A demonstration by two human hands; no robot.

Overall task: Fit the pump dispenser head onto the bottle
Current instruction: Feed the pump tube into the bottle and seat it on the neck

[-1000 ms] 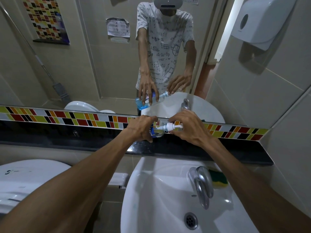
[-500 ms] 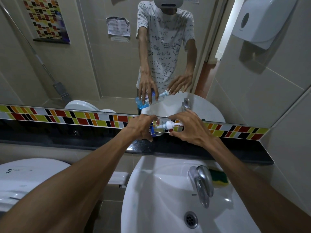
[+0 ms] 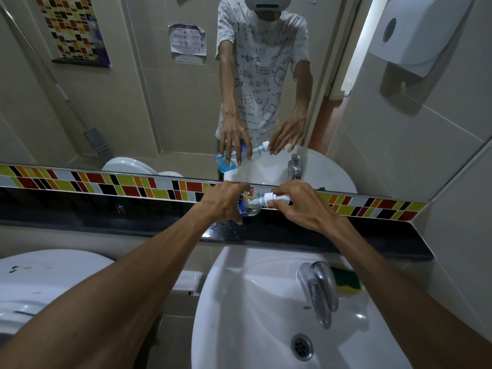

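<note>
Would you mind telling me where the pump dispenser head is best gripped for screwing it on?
Probably grip the white pump dispenser head at its collar beside the neck, coming from the right. The bottle is tipped with its neck pointing right, and the left hand wraps its body, so that end stays free.

Bottle [image 3: 250, 206]: clear plastic, blue label w/ white lettering, tipped on its side, neck pointing right, held in the air over the black ledge. Pump head [image 3: 275, 197]: white, sits at the neck, in line w/ bottle; can't tell if fully seated. Nozzle end hidden.
</note>
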